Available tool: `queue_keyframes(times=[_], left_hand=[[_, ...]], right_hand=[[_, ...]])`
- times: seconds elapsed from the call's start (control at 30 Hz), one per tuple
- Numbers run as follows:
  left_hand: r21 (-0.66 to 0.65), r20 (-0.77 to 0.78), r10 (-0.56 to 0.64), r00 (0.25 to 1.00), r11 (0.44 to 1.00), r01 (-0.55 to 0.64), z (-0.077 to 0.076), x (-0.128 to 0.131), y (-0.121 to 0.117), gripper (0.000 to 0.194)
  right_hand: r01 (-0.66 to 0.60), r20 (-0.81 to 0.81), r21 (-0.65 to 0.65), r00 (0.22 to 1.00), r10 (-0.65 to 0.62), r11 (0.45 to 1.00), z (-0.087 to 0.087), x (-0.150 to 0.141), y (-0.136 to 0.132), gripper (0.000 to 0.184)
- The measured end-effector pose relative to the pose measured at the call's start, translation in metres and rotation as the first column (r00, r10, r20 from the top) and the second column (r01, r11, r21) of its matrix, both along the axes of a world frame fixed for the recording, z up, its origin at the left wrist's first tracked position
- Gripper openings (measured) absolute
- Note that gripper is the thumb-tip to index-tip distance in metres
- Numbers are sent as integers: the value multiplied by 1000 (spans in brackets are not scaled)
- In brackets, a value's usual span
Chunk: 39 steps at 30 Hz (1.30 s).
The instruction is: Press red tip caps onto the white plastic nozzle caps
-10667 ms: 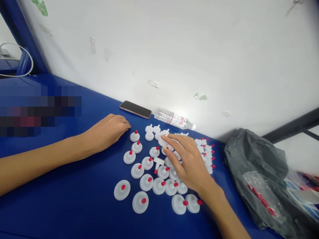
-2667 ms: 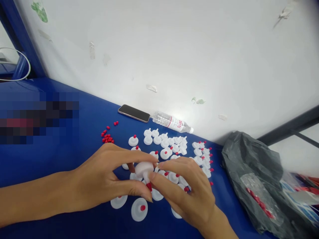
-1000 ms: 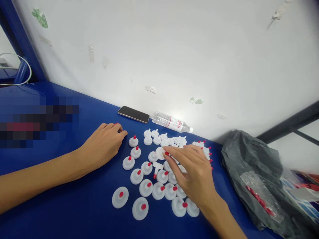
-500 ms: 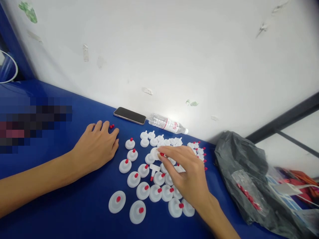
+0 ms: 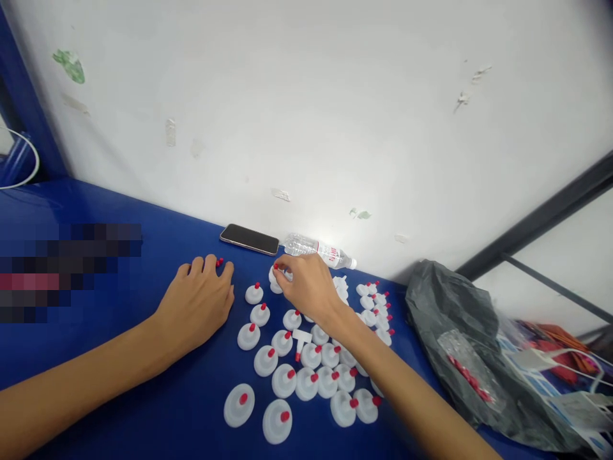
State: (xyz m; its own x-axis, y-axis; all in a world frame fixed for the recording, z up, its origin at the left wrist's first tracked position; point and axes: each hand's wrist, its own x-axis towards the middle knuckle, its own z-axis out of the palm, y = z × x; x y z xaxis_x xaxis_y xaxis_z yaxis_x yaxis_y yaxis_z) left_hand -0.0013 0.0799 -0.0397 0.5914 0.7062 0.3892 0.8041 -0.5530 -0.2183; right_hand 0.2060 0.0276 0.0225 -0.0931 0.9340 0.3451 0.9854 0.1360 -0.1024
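Observation:
Several white disc-shaped caps with red plugs (image 5: 285,380) lie in rows on the blue table (image 5: 143,409). My right hand (image 5: 309,289) reaches over them to the far-left end of the back row. Its fingertips are pinched on a white cap with a red plug (image 5: 276,269). My left hand (image 5: 198,308) lies flat on the table left of the caps, fingers stretched out. Its fingertips touch a few loose red plugs (image 5: 219,262), mostly hidden under the hand. One white cap (image 5: 302,337) lies on its side in the middle of the group.
A dark phone (image 5: 249,238) and a lying water bottle (image 5: 318,250) sit against the white wall behind the caps. A black plastic bag (image 5: 450,306) holding a clear bag of red plugs (image 5: 467,377) lies at right. Papers and cables lie beyond it.
My right hand has moved from the middle of the caps to the far-left back row, carrying a capped piece. My left hand stayed flat. The camera has tilted up a little.

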Motion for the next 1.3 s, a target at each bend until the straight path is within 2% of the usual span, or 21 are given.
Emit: queue_keyframes(times=[0.23, 0.5, 0.67, 0.83, 0.93, 1.03, 1.13, 1.23, 1.3], left_hand=[[-2, 12, -23, 1000, 1000, 23, -4, 1, 8, 53], [-80, 8, -77, 997, 994, 77, -5, -1, 12, 49], [-152, -20, -119, 993, 982, 114, -3, 0, 17, 39], [-220, -17, -176, 984, 961, 168, 2, -1, 19, 45], [-234, 7, -229, 973, 946, 224, 5, -2, 20, 51], [-231, 40, -272, 961, 934, 274, 9, -2, 20, 55], [-209, 76, -296, 952, 929, 305, 12, -1, 20, 48], [-181, 110, -310, 944, 928, 325, 13, -1, 19, 40], [-160, 134, -313, 940, 929, 332, 12, -2, 18, 36]], right_hand=[[-4, -99, 27, 995, 7, 1000, 6, 3, 6, 16], [-39, -212, 16, 976, 41, 999, 16, 10, 14, 11], [-73, -237, -44, 970, 61, 996, 17, 8, 14, 4], [-106, -236, -107, 969, 78, 989, 32, 12, 2, 5], [-133, -212, -192, 973, 91, 972, 40, 19, -10, 5], [-157, -190, -284, 976, 104, 946, 38, 23, -17, 8], [-176, -188, -335, 975, 118, 925, 29, 25, -20, 12], [-188, -202, -337, 971, 125, 922, 24, 27, -20, 17], [-168, -208, -298, 972, 108, 940, 22, 27, -19, 29]])
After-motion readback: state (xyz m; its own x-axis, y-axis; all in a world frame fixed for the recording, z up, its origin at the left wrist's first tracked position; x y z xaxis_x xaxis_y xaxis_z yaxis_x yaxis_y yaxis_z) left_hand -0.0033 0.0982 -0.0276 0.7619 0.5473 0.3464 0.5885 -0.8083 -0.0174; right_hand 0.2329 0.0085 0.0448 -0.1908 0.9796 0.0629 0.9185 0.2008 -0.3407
